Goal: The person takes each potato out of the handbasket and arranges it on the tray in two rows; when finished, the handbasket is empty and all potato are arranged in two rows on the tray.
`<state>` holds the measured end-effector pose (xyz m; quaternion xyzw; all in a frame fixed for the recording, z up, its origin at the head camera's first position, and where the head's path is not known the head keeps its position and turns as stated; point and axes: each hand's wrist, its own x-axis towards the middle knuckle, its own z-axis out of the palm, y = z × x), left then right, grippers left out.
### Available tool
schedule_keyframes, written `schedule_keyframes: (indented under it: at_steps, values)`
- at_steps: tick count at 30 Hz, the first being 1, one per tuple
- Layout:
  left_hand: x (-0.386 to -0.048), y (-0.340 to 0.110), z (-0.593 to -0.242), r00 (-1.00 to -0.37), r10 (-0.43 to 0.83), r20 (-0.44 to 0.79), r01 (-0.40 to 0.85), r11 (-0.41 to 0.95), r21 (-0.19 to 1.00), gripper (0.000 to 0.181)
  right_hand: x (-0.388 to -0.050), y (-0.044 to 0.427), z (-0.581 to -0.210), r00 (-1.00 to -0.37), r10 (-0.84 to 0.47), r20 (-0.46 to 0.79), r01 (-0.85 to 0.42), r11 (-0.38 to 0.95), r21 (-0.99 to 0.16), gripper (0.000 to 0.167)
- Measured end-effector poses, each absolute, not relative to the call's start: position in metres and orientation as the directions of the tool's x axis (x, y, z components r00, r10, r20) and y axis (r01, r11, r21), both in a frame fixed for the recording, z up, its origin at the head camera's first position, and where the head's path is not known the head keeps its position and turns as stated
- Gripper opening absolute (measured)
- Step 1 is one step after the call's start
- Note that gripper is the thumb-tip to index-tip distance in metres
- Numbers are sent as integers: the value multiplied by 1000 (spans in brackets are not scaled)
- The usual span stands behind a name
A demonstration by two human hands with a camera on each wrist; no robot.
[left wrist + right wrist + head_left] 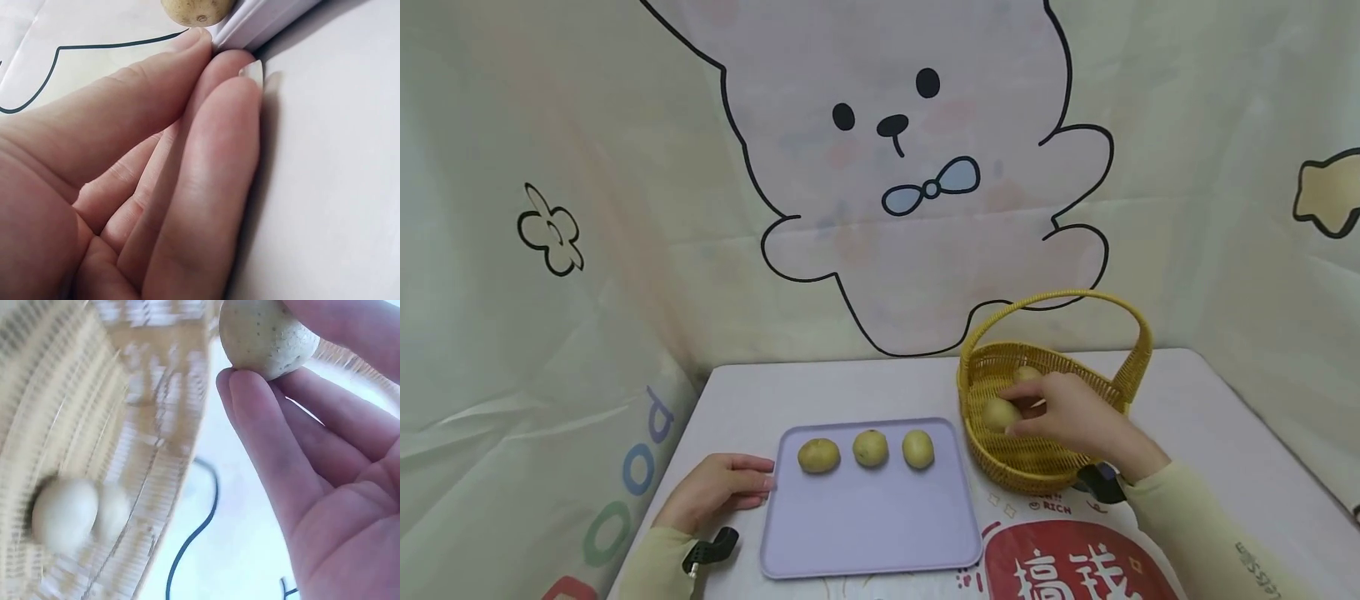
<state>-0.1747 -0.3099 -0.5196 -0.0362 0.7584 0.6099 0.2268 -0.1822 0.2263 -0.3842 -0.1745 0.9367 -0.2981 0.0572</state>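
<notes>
- In the head view, the right hand (1070, 414) held a potato (1000, 415) within the outline of the woven basket (1022, 481), though from my place I couldn't tell how high it was
- Also in that view, three potatoes (870, 448) sat spaced in a row toward the far side of the lilac tray (872, 533), perhaps to keep them from knocking together, and the basket stood just beside it on the desk (760, 408), handy for the right arm
- In the left wrist view, the left hand (718, 486) narrowed to a pinch at the tray's rim, likely to steady it
- In the right wrist view, fingertips gripped the potato's sides, a light hold that seemed enough for something so round, while two more potatoes (65, 515) lay blurred in the basket
</notes>
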Motion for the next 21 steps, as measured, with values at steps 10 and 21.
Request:
schedule_keyframes:
  at_steps: [10,21]
  values:
    - [-174,-309,-519,-904,195,-380,-332,241,912,50,-159,169,-402,-890,-453,53,-346,594,-727,45]
    - [-172,-306,-516,-910,174,-376,-335,222,916,47,-163,74,-449,-823,-561,84,-425,511,-747,46]
